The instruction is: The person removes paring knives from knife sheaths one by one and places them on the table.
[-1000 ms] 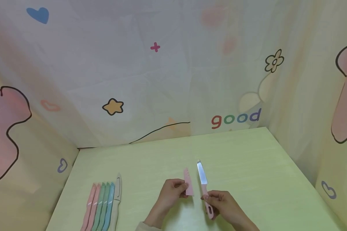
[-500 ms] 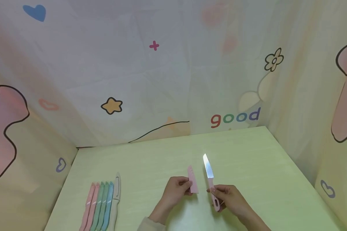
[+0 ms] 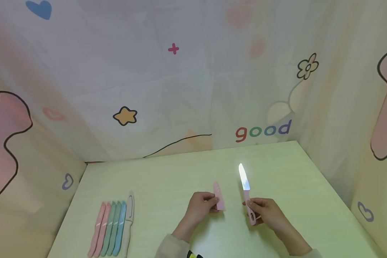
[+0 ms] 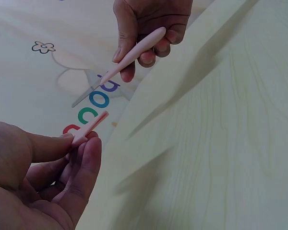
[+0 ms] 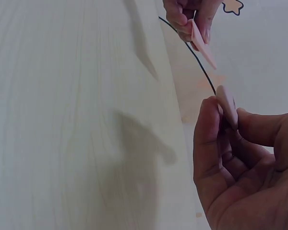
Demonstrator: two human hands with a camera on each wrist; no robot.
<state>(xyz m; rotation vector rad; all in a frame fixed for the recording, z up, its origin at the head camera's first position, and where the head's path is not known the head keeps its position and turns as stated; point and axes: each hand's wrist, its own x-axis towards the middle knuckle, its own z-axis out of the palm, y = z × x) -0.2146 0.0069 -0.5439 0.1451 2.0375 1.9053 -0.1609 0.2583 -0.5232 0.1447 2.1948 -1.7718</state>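
My left hand pinches a pink knife sheath between thumb and fingers, its tip pointing away from me. To its right, my right hand grips a paring knife by its pink handle, the bare shiny blade tilted up and away. A gap separates knife and sheath. In the left wrist view the sheath shows its open slot, with the knife handle above it. The right wrist view shows the handle end between thumb and fingers, the blade hidden behind it.
At the left of the pale green table several sheathed knives lie side by side: pink knives, green knives, a blue knife and a larger white knife. A printed cloth stands around the table's back and sides.
Both hands have moved right and slightly away from me, carrying the sheath and the knife. The gap between the two has widened. The knives at the left lie as before.
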